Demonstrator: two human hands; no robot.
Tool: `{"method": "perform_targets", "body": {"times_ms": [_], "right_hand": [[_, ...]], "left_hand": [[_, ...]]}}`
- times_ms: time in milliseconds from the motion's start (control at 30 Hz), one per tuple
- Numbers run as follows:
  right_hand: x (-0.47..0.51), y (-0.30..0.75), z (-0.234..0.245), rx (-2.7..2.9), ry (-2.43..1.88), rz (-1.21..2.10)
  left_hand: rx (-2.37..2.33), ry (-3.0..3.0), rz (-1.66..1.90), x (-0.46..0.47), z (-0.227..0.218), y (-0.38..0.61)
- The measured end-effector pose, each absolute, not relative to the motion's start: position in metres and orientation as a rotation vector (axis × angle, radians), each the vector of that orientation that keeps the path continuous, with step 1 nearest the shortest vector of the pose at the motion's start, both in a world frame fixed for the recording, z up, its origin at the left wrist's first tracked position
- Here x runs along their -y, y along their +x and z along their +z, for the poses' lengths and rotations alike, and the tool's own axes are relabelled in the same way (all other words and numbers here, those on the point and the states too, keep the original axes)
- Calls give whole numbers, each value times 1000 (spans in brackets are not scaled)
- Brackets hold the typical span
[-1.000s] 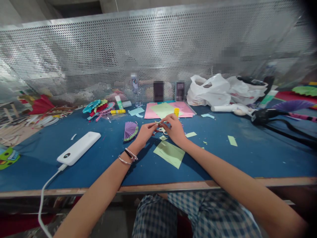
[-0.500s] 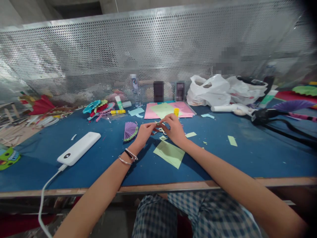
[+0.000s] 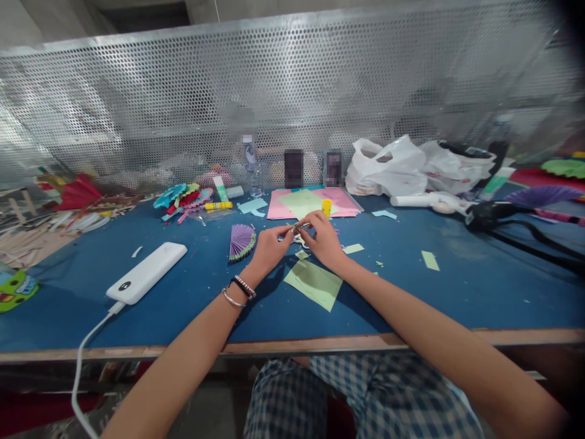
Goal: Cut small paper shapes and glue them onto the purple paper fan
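My left hand (image 3: 267, 247) and right hand (image 3: 323, 239) meet above the blue desk (image 3: 411, 286), fingers pinched together on a small folded paper piece (image 3: 299, 228). My fingers hide most of it, so I can't tell its shape. A green sheet (image 3: 313, 284) lies just beneath my wrists.

Both forearms bare, reaching forward, converging toward middle. Left hand (image 3: 269, 246) palm down, fingers curled, thumb and forefinger pinched together at tips. Left wrist carries two bracelets. Right hand (image 3: 323, 239) opposite, knuckles up, fingers bent, fingertips meeting left hand's fingertips. Hands touching at tips, wrists apart. Right forearm longer in view, running diagonally from lower right.
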State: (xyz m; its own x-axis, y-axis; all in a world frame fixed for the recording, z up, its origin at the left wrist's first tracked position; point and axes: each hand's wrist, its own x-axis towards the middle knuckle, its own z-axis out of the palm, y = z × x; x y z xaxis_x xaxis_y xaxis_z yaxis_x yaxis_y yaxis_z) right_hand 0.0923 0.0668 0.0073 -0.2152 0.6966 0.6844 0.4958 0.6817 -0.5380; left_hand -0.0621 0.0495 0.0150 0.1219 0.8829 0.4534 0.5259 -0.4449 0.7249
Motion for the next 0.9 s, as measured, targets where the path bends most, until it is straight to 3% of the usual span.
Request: {"method": "perform_targets", "body": {"times_ms": [900], "right_hand": [[-62,93,14,1871,-871,177]], "left_hand": [[-1042,1354,1199,-52,18,-61]]}}
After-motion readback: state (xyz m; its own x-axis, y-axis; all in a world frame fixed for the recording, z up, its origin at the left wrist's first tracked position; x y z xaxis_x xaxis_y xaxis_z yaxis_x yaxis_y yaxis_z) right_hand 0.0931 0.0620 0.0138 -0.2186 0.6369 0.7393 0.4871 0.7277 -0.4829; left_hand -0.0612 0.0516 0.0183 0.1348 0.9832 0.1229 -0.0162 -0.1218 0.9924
